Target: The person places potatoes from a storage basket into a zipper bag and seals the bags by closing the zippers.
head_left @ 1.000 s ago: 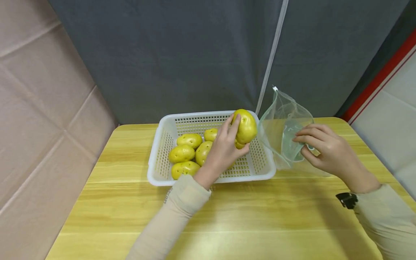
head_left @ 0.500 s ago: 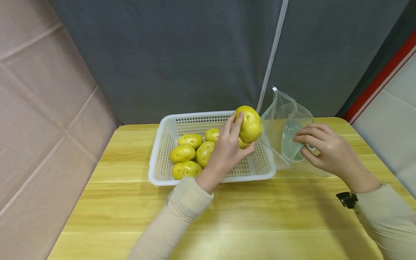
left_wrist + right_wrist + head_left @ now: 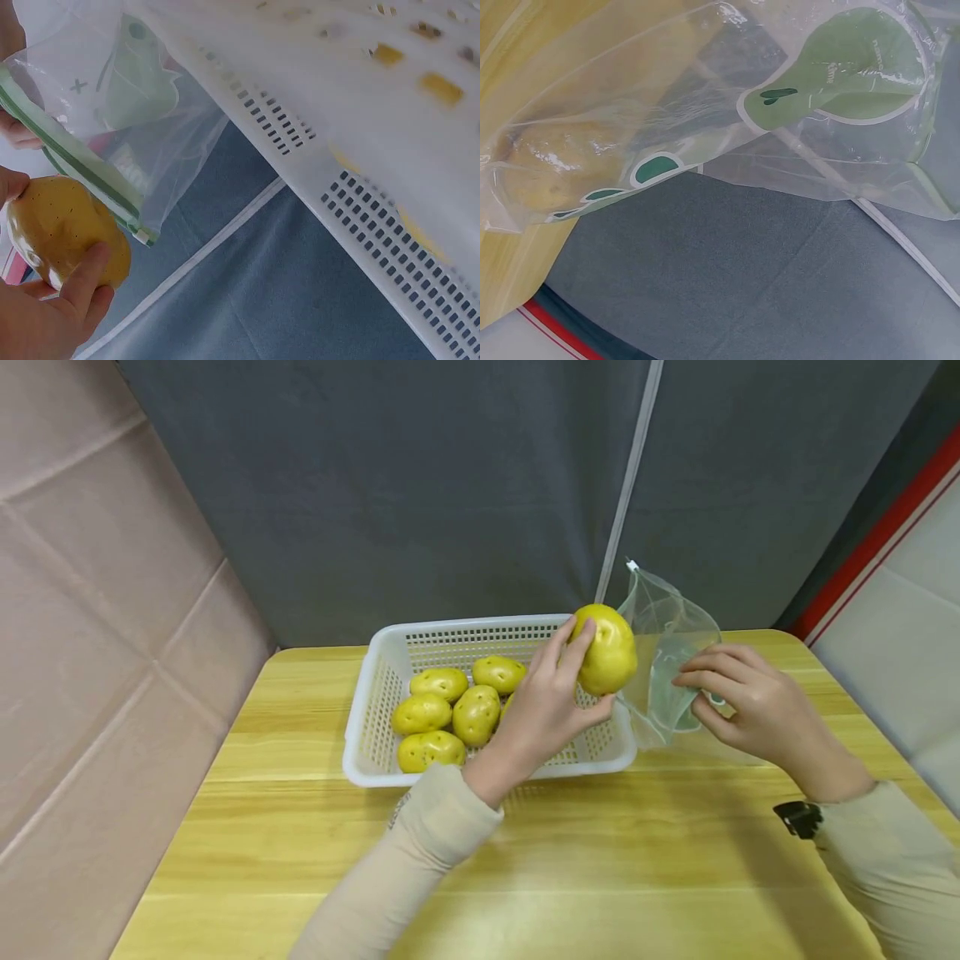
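Observation:
My left hand (image 3: 551, 706) grips a yellow potato (image 3: 607, 650) between fingers and thumb, raised over the right end of the white basket (image 3: 480, 781). In the left wrist view this potato (image 3: 60, 225) is right by the green zip edge of the bag. My right hand (image 3: 765, 714) pinches the rim of the clear zip bag (image 3: 660, 602), whose mouth gapes toward the left hand. Green shapes are printed on the bag. Through its plastic, the right wrist view shows another rounded yellow potato (image 3: 562, 165) at the bottom.
Several more potatoes (image 3: 420, 714) lie in the basket's left and middle parts. The basket stands on a wooden table (image 3: 585, 868), near the grey curtain (image 3: 420, 502) behind. A padded pinkish wall (image 3: 97, 610) borders the left side.
My left hand has carried the potato rightward from above the basket to the bag's mouth. The right hand and the bag have stayed almost still.

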The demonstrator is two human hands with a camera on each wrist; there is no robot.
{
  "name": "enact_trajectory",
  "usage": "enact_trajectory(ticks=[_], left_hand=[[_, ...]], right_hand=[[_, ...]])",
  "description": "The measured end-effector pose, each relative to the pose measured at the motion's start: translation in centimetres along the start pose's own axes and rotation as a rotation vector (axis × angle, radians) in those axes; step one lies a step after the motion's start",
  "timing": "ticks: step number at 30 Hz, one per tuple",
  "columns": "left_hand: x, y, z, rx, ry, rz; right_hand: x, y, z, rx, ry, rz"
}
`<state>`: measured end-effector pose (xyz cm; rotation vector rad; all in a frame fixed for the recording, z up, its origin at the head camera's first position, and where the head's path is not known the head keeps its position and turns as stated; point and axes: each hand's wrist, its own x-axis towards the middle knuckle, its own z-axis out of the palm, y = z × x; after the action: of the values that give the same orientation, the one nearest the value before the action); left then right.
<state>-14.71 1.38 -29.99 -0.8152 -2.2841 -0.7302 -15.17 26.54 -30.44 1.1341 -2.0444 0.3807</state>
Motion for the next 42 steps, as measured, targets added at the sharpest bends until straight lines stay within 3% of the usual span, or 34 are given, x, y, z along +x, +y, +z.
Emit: enact_trajectory(ticks=[16, 28, 38, 42], left_hand=[[0.1, 0.6, 0.5, -0.009, -0.153, 0.027], [0.6, 0.4, 0.7, 0.003, -0.195, 0.054], [1.1, 0.6, 0.5, -0.001, -0.330, 0.063], [1.3, 0.5, 0.6, -0.057, -0.310, 0.096]], right_hand=[[0.5, -0.2, 0.2, 0.003, -0.001, 0.005], [0.8, -0.1, 0.2, -0.001, 0.005, 0.007], [1.1, -0.2, 0.0, -0.016, 0.009, -0.002], [1.2, -0.3, 0.0, -0.019, 0.017, -0.001]])
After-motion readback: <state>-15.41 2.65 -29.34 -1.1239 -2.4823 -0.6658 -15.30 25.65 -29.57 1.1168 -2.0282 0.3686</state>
